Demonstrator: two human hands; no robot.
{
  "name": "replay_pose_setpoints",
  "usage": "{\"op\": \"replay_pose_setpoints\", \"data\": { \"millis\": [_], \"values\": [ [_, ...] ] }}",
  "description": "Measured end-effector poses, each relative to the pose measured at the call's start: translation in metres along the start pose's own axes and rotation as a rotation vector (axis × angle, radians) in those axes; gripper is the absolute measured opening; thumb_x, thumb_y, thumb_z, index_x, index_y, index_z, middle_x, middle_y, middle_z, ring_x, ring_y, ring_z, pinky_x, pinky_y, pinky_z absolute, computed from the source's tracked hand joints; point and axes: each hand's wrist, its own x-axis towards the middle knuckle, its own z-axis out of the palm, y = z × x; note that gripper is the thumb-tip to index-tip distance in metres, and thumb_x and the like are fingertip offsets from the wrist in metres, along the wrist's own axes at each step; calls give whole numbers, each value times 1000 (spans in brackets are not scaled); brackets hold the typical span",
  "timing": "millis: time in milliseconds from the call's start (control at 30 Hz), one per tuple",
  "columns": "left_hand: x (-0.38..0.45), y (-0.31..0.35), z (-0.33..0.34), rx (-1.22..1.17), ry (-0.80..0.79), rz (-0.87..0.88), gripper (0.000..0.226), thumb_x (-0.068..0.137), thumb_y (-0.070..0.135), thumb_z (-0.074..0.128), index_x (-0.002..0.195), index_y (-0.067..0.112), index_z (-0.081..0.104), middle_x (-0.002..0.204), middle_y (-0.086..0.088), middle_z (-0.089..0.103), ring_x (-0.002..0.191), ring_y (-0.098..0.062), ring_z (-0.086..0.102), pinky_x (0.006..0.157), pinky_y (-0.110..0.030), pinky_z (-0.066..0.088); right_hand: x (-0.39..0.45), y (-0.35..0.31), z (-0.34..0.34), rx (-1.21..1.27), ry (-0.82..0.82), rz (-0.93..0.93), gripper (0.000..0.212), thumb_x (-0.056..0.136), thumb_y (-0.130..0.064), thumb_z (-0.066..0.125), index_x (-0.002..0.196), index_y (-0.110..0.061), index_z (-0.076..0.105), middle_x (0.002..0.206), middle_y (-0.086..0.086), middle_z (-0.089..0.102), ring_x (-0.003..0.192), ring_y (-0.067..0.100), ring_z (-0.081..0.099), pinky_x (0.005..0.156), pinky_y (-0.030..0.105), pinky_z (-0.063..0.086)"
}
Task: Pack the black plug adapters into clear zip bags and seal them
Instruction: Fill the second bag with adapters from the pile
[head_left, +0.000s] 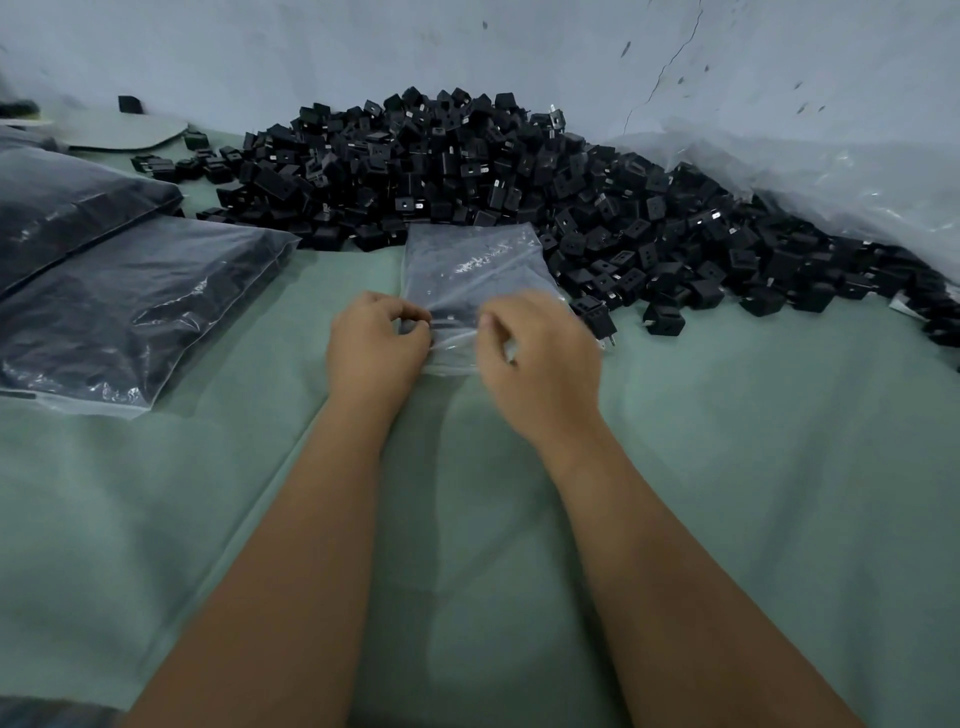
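Both hands — left hand (376, 345), right hand (537, 358) — pinch the clear zip bag's (470, 265) near mouth; uneven finger pressure could leave the seal gapped — adapters (467, 150) spilling.

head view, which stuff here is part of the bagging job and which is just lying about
Job: zip bag, pinched at its near edge by left hand and right hand; adapter pile; filled bags.
Lying about: loose plastic sheet; grey card.

You have one view only, from your head: it looks forward and down along both forearms, close over the green cloth (727, 467), and reaches as far as the pale wall (311, 47) behind the table.
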Motion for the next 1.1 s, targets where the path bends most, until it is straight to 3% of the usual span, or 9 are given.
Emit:
{"op": "replay_pose_setpoints", "data": {
  "millis": [133, 267, 333, 467, 567, 700, 767, 933, 1100],
  "values": [
    [-2, 2, -2, 67, 5, 60, 19, 86, 17, 62, 98, 20, 77, 110, -1, 65, 102, -22, 59, 87, -35, 48, 6, 35, -15, -5, 180, 267, 33, 87, -10, 46, 112, -17, 67, 105, 3, 59, 98, 20, 49, 74, 33, 45],
    [-3, 5, -3, 92, -22, 101, 22, 88, 21, 59, 99, 16, 77, 114, -1, 64, 106, -25, 56, 91, -42, 47, 4, 68, -20, -124, -94, 583, 60, 88, -3, 42, 140, -33, 46, 138, 7, 46, 122, 28, 39, 101, 37, 37],
    [-5, 4, -3, 160, -47, 154, 23, 89, 22, 58, 100, 16, 77, 115, 1, 63, 109, -25, 53, 94, -41, 44, 3, 74, -19, -62, -166, 690, 58, 89, -8, 42, 140, -35, 45, 135, 7, 50, 123, 29, 40, 104, 39, 37],
    [-7, 5, -4, 198, -66, 168, 28, 86, 29, 55, 104, 17, 74, 116, 0, 58, 114, -24, 45, 98, -38, 38, 4, 76, -19, -42, -113, 699, 42, 86, -9, 51, 125, -24, 52, 114, 2, 61, 112, 24, 41, 93, 41, 43],
    [-11, 8, -5, 219, -171, 184, 53, 72, 45, 45, 115, 23, 66, 121, 0, 47, 119, -23, 37, 104, -38, 33, 5, 77, -19, 15, -37, 745, 29, 82, -10, 56, 108, -20, 49, 89, -9, 55, 104, 24, 46, 83, 41, 47],
    [-11, 6, -4, 367, -256, 264, 56, 74, 47, 57, 129, 33, 55, 127, 1, 40, 122, -21, 33, 98, -32, 25, 7, 68, -20, 118, 181, 593, 36, 77, -17, 73, 94, -23, 42, 91, -11, 47, 90, 12, 51, 70, 18, 37],
    [-10, 4, -2, 361, -219, 274, 51, 79, 39, 64, 129, 33, 56, 127, 2, 44, 122, -20, 35, 97, -33, 26, 8, 54, -18, 265, 170, 456, 37, 77, -19, 76, 94, -25, 43, 97, -11, 46, 79, 1, 46, 68, 12, 37],
    [-8, 3, 0, 271, -122, 274, 34, 88, 38, 64, 120, 28, 65, 118, 3, 55, 116, -22, 43, 99, -38, 35, 1, 13, -7, 388, -9, 163, 31, 74, -13, 69, 88, -25, 43, 88, -12, 44, 68, 4, 44, 59, 18, 40],
    [-5, 2, -1, 112, -42, 228, 21, 90, 22, 61, 107, 20, 73, 105, -2, 66, 102, -24, 55, 86, -40, 44, -8, 2, 1, 129, -237, 14, 20, 72, -16, 61, 86, -20, 48, 90, -10, 48, 72, 11, 49, 58, 36, 48]
  ]
}}
